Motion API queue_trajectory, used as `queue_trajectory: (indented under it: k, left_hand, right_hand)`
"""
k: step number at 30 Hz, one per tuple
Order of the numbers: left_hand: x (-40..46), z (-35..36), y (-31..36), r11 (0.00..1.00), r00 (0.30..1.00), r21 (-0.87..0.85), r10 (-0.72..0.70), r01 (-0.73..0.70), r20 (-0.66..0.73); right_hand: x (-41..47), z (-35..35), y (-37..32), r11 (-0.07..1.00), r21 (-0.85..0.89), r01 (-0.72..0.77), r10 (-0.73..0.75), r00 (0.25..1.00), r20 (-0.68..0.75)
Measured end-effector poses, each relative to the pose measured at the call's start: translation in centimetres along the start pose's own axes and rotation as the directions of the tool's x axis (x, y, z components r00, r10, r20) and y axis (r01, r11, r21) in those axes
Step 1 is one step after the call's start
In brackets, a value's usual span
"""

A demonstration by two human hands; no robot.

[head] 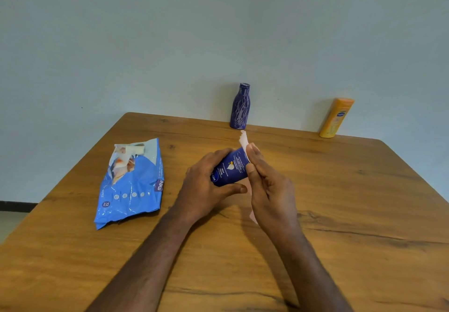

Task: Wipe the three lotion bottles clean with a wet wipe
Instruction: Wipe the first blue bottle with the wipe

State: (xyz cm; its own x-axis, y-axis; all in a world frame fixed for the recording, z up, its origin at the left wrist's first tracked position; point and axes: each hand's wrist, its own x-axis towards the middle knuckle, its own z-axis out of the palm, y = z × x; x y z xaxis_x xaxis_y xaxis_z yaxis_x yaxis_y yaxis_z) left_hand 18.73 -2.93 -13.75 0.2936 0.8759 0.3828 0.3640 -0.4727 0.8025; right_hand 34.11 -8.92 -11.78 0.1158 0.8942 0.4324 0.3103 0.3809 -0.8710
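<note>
My left hand (pixel 206 183) grips a dark blue body-milk bottle (pixel 230 167), held tilted above the middle of the table. My right hand (pixel 269 183) presses a pale pink wet wipe (pixel 243 139) against the bottle's right side; the wipe sticks out above my fingers and hangs below my palm. A purple patterned bottle (pixel 240 106) stands upright at the table's far edge by the wall. An orange-yellow lotion bottle (pixel 336 117) stands at the far right edge, leaning slightly.
A blue pack of wet wipes (pixel 131 185) lies flat on the left side of the wooden table (pixel 340 202), its top flap open. A pale wall runs right behind the table. The floor shows at the far left.
</note>
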Motion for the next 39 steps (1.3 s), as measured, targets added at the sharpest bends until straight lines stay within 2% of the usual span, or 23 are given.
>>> queue_trajectory:
  k: [5, 10, 12, 13, 16, 18, 19, 21, 22, 24, 26, 29, 31, 36, 39]
  left_hand:
    - [0.0, -0.2, 0.4, 1.0, 1.0, -0.029, -0.005, 0.005, 0.009]
    - [0.3, -1.3, 0.7, 0.979, 0.993, -0.2, -0.063, 0.043, -0.097]
    - [0.3, -1.4, 1.0, 0.977, 0.99, -0.209, -0.068, 0.041, -0.124]
    - [0.3, -1.5, 1.0, 0.978, 0.989, -0.206, -0.072, 0.043, -0.133]
    - [0.3, -1.5, 0.8, 0.98, 0.987, -0.195, -0.075, 0.047, -0.14]
    - [0.3, -1.6, 0.7, 0.978, 0.99, -0.202, -0.079, 0.053, -0.121]
    - [0.3, -1.6, 0.5, 0.977, 0.991, -0.205, -0.079, 0.055, -0.111]
    - [0.4, -1.5, 0.3, 0.98, 0.993, -0.193, -0.075, 0.056, -0.089]
    - [0.4, -1.4, 0.1, 0.982, 0.994, -0.18, -0.07, 0.054, -0.081]
    - [0.4, -1.3, 0.0, 0.987, 0.996, -0.151, -0.064, 0.053, -0.069]
    - [0.3, -1.0, -0.2, 0.992, 0.997, -0.118, -0.049, 0.043, -0.052]
    - [0.1, -0.7, -0.4, 0.999, 1.0, -0.045, -0.015, 0.014, -0.01]
    - [0.2, -0.6, -0.4, 1.0, 1.0, 0.002, -0.014, 0.014, -0.006]
    - [0.2, -0.6, -0.2, 0.999, 0.998, -0.014, -0.038, 0.037, -0.04]
    - [0.5, -0.8, -0.7, 0.997, 0.997, -0.057, -0.056, 0.052, -0.061]
  right_hand:
    - [0.3, -0.7, 0.4, 0.987, -0.126, 0.095, -0.092, 0.995, 0.036]
    - [0.1, -1.1, 1.0, 0.93, -0.264, 0.254, -0.252, 0.967, 0.044]
    - [-0.3, -0.5, 1.0, 0.922, -0.273, 0.275, -0.265, 0.961, 0.074]
    - [-0.4, -0.1, 0.8, 0.931, -0.266, 0.252, -0.25, 0.967, 0.041]
    - [0.0, 0.3, 0.4, 0.989, -0.128, 0.078, -0.103, 0.973, -0.206]
    - [0.3, -0.2, 0.5, 0.996, 0.024, -0.08, 0.084, 0.931, -0.355]
    - [0.5, -0.5, 0.6, 0.978, 0.128, -0.163, 0.201, 0.9, -0.387]
    - [0.6, -0.9, 0.4, 0.882, 0.386, -0.271, 0.408, 0.849, -0.335]
    - [0.6, -1.1, 0.2, 0.847, 0.451, -0.281, 0.436, 0.853, -0.288]
    - [0.6, -0.8, -0.7, 0.898, 0.388, -0.206, 0.319, 0.913, -0.253]
    - [0.4, -0.2, -1.2, 0.973, 0.212, -0.087, 0.131, 0.97, -0.203]
    - [-0.1, 0.8, -0.8, 0.998, -0.061, 0.005, -0.008, 0.999, -0.036]
    - [-0.1, 1.0, -0.6, 0.985, -0.167, 0.048, -0.044, 0.999, 0.027]
    - [-0.2, 0.3, -0.5, 0.974, -0.218, 0.054, -0.058, 0.998, -0.013]
    - [-0.4, 0.0, -0.6, 0.965, -0.235, 0.116, -0.132, 0.99, -0.055]
